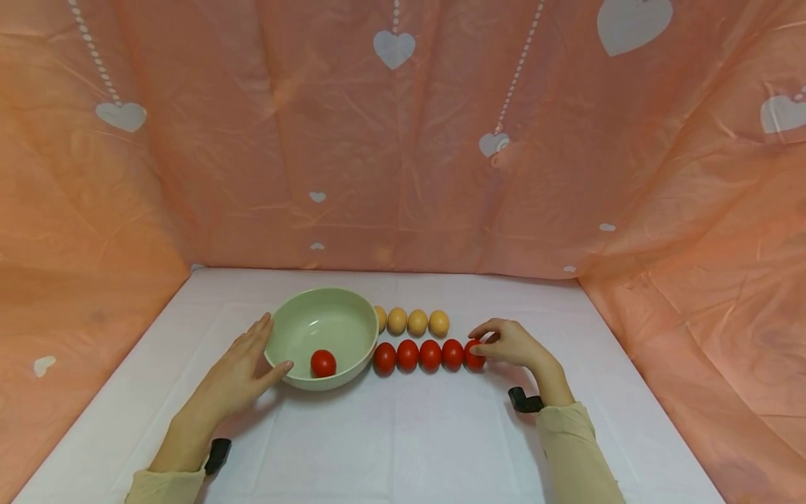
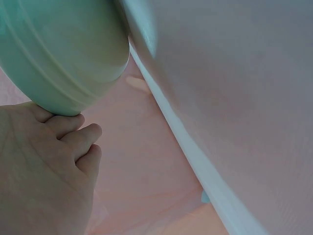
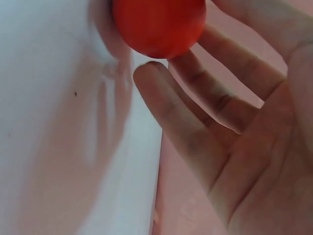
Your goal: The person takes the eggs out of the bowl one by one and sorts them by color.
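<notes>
A pale green bowl (image 1: 302, 315) stands on the white cloth, with one smooth red egg-shaped piece (image 1: 323, 363) inside it. My left hand (image 1: 236, 371) spreads along the bowl's left side, its thumb by the front rim. In the left wrist view, fingertips touch the bowl's outer wall (image 2: 58, 58). My right hand (image 1: 513, 344) pinches the rightmost red egg-shaped piece (image 1: 474, 357) between thumb and fingers. That red piece (image 3: 161, 24) shows at the top of the right wrist view, the lower fingers of my hand (image 3: 234, 112) extended and apart from it.
Several more red pieces (image 1: 430, 355) line up right of the bowl. Behind them runs a row of yellowish egg-shaped pieces (image 1: 417, 323), the leftmost partly hidden by the bowl. Orange-pink curtains (image 1: 403, 175) with white hearts enclose the table (image 1: 403, 448) at the back and sides.
</notes>
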{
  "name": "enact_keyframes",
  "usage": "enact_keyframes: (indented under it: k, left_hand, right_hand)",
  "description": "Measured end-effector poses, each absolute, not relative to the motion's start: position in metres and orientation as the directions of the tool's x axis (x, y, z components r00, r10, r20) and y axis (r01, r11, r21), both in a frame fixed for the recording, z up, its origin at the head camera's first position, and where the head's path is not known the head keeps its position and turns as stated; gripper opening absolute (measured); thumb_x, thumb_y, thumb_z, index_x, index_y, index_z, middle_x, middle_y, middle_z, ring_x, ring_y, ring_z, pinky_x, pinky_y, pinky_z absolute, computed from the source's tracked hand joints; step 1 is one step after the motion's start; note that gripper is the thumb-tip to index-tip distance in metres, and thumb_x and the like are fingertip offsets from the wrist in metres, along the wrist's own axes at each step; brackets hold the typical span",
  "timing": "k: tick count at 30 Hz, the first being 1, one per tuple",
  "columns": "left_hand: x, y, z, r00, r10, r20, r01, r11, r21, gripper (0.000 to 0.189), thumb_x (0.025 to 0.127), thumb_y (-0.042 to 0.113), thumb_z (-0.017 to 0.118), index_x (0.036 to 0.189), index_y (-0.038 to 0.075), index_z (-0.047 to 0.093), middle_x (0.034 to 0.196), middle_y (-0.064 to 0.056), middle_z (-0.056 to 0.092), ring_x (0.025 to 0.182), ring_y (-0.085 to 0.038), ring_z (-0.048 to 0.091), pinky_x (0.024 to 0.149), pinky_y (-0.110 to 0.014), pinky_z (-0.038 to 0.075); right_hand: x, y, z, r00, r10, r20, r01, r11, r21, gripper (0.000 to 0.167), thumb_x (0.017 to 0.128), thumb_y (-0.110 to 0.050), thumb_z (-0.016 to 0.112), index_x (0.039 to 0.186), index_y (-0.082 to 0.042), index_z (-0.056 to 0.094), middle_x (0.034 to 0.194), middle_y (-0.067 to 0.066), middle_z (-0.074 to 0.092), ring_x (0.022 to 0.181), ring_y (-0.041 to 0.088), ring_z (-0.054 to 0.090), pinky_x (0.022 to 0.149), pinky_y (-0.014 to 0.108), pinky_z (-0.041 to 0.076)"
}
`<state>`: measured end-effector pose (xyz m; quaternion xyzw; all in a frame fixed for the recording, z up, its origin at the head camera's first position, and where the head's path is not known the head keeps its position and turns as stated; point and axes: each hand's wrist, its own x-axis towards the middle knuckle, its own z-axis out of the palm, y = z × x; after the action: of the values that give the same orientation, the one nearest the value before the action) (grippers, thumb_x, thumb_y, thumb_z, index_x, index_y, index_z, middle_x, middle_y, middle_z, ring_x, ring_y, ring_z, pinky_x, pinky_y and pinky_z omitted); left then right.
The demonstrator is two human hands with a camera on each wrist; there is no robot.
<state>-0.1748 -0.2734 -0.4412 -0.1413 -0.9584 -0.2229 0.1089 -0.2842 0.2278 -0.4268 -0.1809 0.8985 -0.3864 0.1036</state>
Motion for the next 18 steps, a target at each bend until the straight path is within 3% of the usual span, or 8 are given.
enact_keyframes:
  k: [3, 10, 18]
  left_hand:
    - [-0.174, -0.273, -0.441, -0.935, 0.223, 0.276, 0.323, 0.859, 0.398, 0.094, 0.098, 0.048, 0.069, 0.159, -0.011, 0.027, 0.167, -0.029, 0.024, 0.152, -0.049, 0.027, 0.123, -0.062, 0.024]
    - [-0.173, -0.273, -0.44, -0.937, 0.222, 0.27, 0.319, 0.858, 0.403, 0.094, 0.098, 0.048, 0.068, 0.159, -0.011, 0.027, 0.167, -0.028, 0.024, 0.152, -0.049, 0.027, 0.124, -0.061, 0.024]
    - [-0.173, -0.273, -0.439, -0.937, 0.221, 0.269, 0.319, 0.857, 0.404, 0.094, 0.098, 0.049, 0.068, 0.159, -0.011, 0.027, 0.168, -0.028, 0.024, 0.153, -0.048, 0.026, 0.124, -0.062, 0.024]
  right_hand:
    - [-0.285, 0.229, -0.427, -0.911, -0.412, -0.007, -0.288, 0.65, -0.703, 0.032, 0.091, -0.021, 0.08, 0.117, -0.002, 0.076, 0.109, 0.01, 0.073, 0.092, 0.023, 0.069, 0.075, 0.033, 0.059]
    - [-0.286, 0.227, -0.426, -0.9, -0.42, 0.118, -0.386, 0.64, -0.665, 0.035, 0.093, -0.022, 0.077, 0.12, -0.001, 0.074, 0.122, 0.015, 0.07, 0.109, 0.036, 0.067, 0.092, 0.05, 0.06]
    - [-0.283, 0.21, -0.423, -0.876, -0.378, 0.301, -0.479, 0.595, -0.646, 0.033, 0.094, -0.018, 0.079, 0.123, -0.005, 0.073, 0.127, 0.013, 0.068, 0.115, 0.041, 0.065, 0.096, 0.053, 0.059]
